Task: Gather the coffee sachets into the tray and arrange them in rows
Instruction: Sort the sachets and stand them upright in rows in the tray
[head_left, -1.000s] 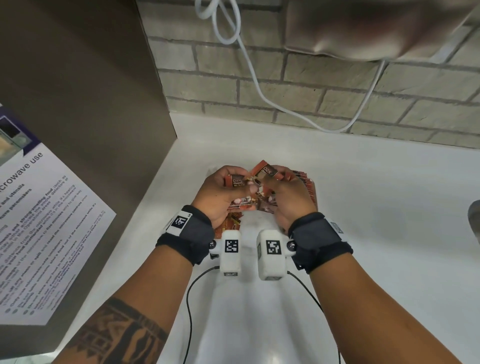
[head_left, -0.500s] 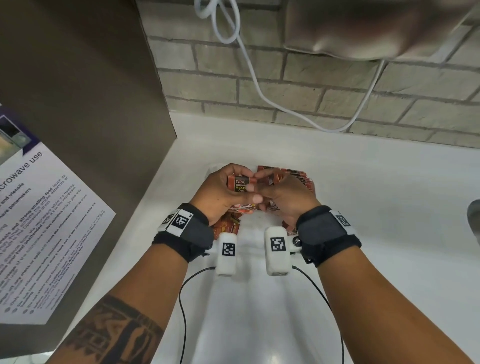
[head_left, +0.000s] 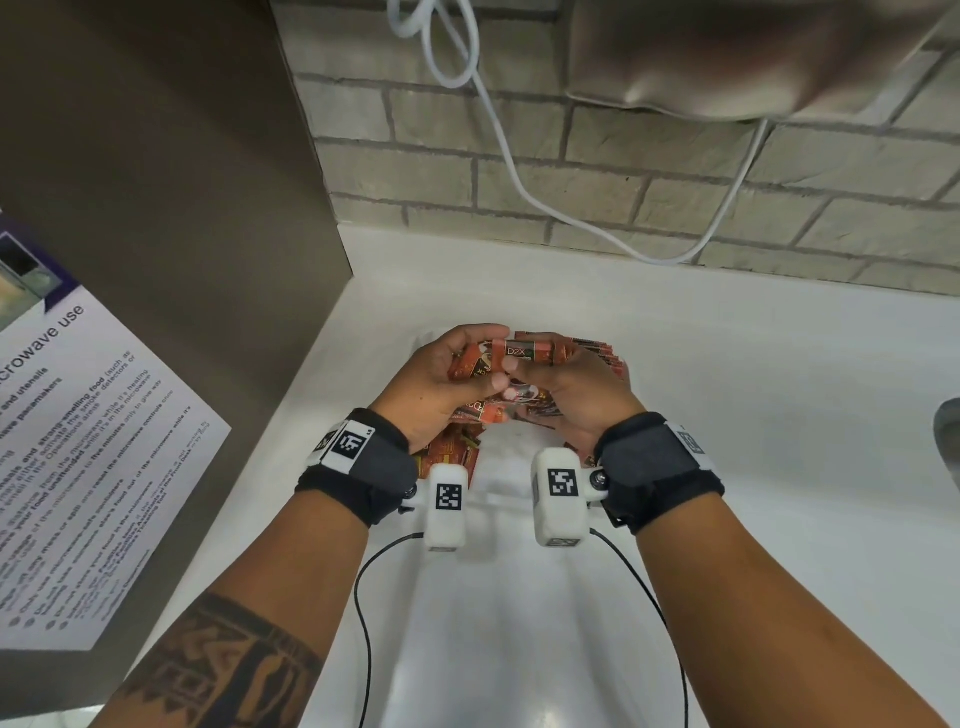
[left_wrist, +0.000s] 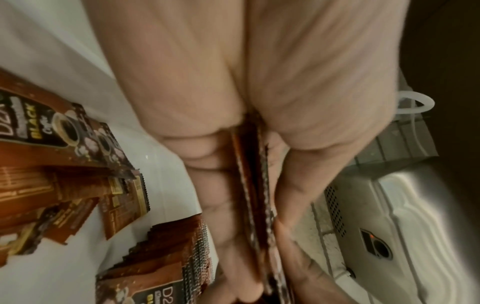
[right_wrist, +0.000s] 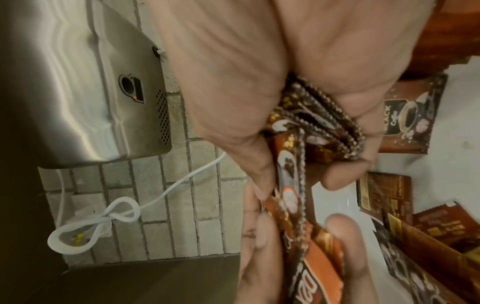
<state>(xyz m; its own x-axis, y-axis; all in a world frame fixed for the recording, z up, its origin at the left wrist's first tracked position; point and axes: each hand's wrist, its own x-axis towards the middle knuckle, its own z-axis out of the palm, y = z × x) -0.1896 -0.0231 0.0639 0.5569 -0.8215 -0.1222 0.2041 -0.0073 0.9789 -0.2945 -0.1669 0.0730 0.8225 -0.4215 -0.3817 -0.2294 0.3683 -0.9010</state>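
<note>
- Now the white tray lies just under both my hands, with loose coffee sachets scattered in it.
- My left hand and right hand both curl round one bundle of sachets, its long axis running left to right between them.

left: cabinet side blocks | back: brick wall, dangling cable | right: bare counter

1. White counter runs to the far brick wall.
2. Tray sits on it at centre.
3. Loose sachets lie on the white surface.
</note>
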